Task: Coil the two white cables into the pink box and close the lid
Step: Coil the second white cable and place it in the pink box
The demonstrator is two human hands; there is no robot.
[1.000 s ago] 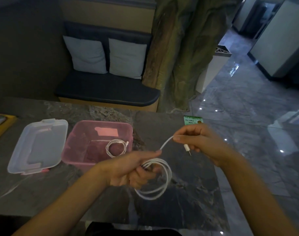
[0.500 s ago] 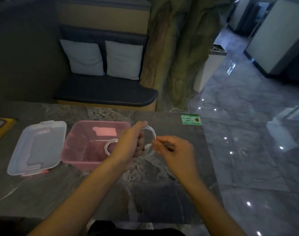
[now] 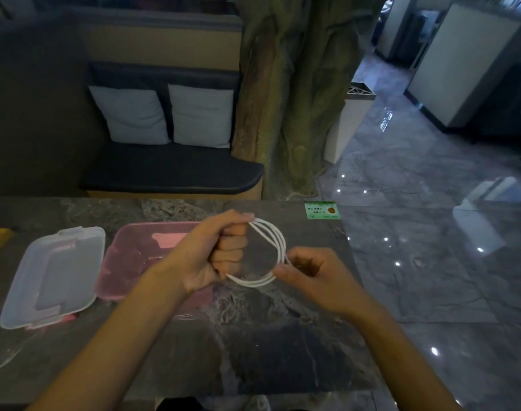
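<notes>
Second-cable step, by the look of it. The person's left hand point(image 3: 220, 253) was fisted around one side of the white cable point(image 3: 275, 249), which sat in about three loops in the air just right of the pink box point(image 3: 128, 262). The right hand point(image 3: 311, 277) pinched the loops' far side with its fingertips. The box stood open on the table point(image 3: 268, 351), its clear lid point(image 3: 54, 274) just beside it on the left. The box's inside was mostly hidden by the left hand. Next move probably needs the coil kept tight while lowering it in.
</notes>
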